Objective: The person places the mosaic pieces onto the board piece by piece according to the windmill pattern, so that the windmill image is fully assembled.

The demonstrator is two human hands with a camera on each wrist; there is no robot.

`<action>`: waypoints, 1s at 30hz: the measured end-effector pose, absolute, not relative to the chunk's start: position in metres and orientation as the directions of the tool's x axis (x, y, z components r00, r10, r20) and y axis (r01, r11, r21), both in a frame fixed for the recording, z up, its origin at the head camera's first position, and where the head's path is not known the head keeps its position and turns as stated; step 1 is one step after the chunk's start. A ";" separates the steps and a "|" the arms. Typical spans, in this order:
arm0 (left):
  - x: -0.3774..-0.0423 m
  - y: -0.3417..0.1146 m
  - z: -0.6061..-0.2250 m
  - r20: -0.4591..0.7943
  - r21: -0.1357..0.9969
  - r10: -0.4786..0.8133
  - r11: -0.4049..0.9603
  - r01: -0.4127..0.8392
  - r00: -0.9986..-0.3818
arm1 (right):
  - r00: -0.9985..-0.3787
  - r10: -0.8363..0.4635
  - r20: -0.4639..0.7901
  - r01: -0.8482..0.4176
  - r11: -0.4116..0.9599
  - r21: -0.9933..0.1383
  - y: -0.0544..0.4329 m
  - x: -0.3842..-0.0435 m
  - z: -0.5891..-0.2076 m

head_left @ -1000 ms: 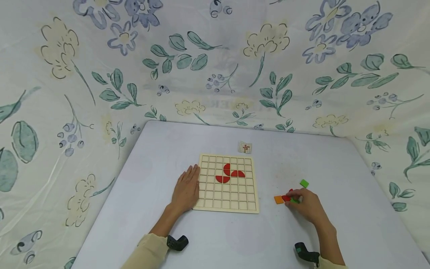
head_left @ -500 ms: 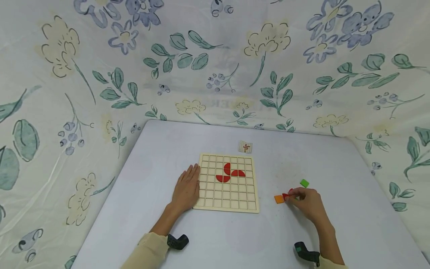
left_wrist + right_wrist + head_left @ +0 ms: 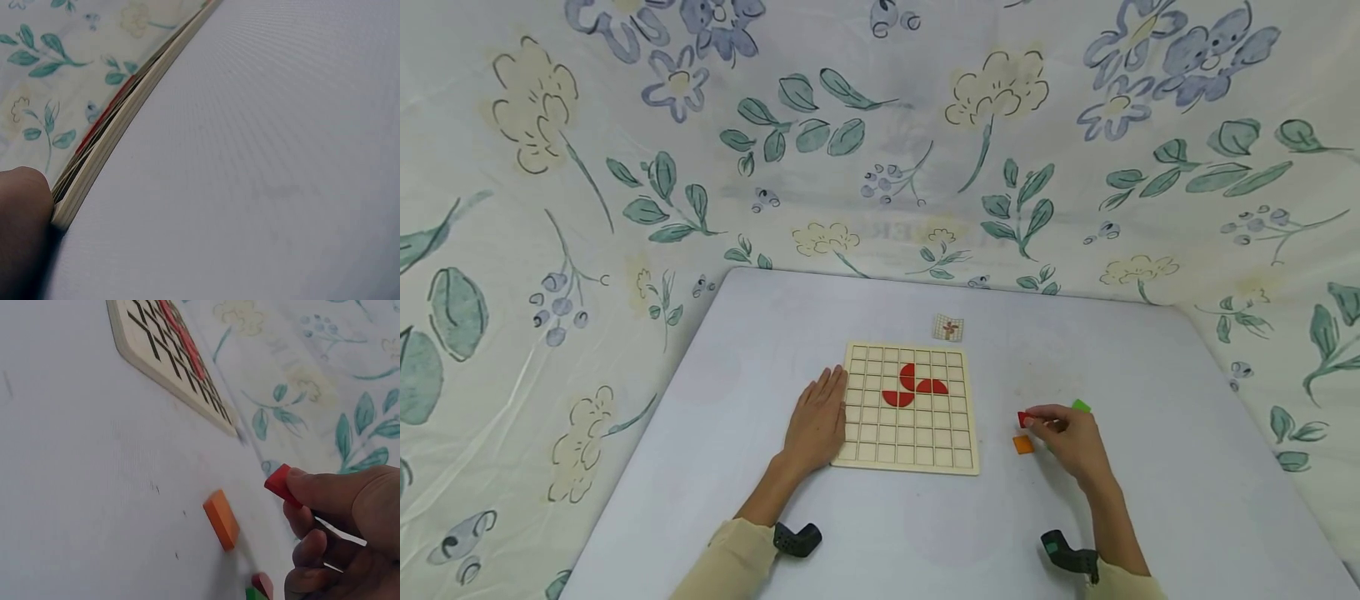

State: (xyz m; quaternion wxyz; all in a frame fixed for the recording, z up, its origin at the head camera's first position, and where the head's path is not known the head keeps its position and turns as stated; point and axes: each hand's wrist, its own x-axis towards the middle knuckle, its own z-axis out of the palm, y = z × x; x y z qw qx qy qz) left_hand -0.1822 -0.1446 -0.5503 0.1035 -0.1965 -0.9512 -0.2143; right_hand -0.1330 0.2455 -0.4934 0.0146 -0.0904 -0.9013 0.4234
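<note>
A square wooden grid board lies on the white table with several red quarter-round pieces set in cells around its upper middle. Along the board's left edge rests my left hand, fingers straight; in the left wrist view its thumb is at the board's corner. My right hand pinches a small red piece between thumb and fingers, raised over the table right of the board. Below it lies an orange square piece. A green piece and another red piece lie nearby, mostly hidden in the head view.
A small pattern card lies behind the board. Another green square shows partly behind the right hand. Floral cloth hangs behind the table. Black devices are strapped at both wrists.
My right hand has picked the red piece out of the small group and lifted it, moving a little left and away from me. The left hand and board stay put.
</note>
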 end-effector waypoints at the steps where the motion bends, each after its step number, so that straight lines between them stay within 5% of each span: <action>1: -0.182 -0.145 -0.551 0.281 0.367 0.328 0.831 0.417 -0.902 | -0.982 0.182 -0.054 0.157 0.624 -0.765 0.243 -0.134 -0.493; 30: -0.183 -0.144 -0.552 0.276 0.373 0.326 0.830 0.414 -0.904 | -0.991 0.132 -0.019 0.087 0.530 -0.844 0.170 -0.171 -0.495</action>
